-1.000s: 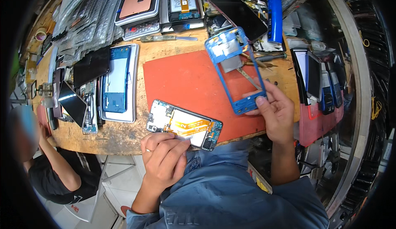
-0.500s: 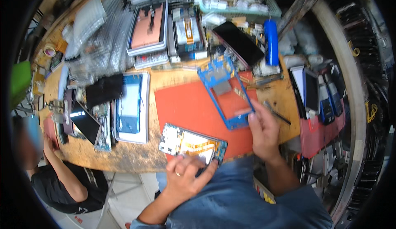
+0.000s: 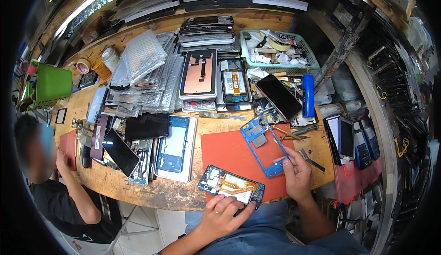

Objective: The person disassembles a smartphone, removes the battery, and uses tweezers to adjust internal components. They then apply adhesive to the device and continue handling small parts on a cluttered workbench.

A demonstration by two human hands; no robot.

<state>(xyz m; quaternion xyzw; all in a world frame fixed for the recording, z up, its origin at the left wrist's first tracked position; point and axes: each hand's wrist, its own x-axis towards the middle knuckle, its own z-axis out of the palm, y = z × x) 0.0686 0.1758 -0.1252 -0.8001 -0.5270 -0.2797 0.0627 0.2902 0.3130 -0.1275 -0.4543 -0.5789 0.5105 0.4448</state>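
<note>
An opened phone (image 3: 232,185), its battery, orange ribbon cable and boards bare, lies tilted at the near edge of the red mat (image 3: 220,149). My left hand (image 3: 225,213) grips it along the near side, a ring on one finger. A blue phone mid-frame (image 3: 260,138) with a large rectangular opening is held above the mat by my right hand (image 3: 297,174), which pinches its lower right corner between thumb and fingers. Beyond the frame, small screwdrivers (image 3: 294,137) lie at the mat's far right edge, and dark tweezers (image 3: 312,160) rest right of my hand.
A dark-screened phone (image 3: 279,96) and a blue cylinder (image 3: 308,96) lie behind the mat. Left of it are a blue-framed panel (image 3: 172,148), another phone (image 3: 121,152) and bubble-wrap pouches (image 3: 151,80). A green basket (image 3: 280,65) stands farther back. Another person's arm (image 3: 78,195) is at left.
The view has tilted, showing more of the shelf at the back, and is sharper now. Both hands still hold the same phone and frame.
</note>
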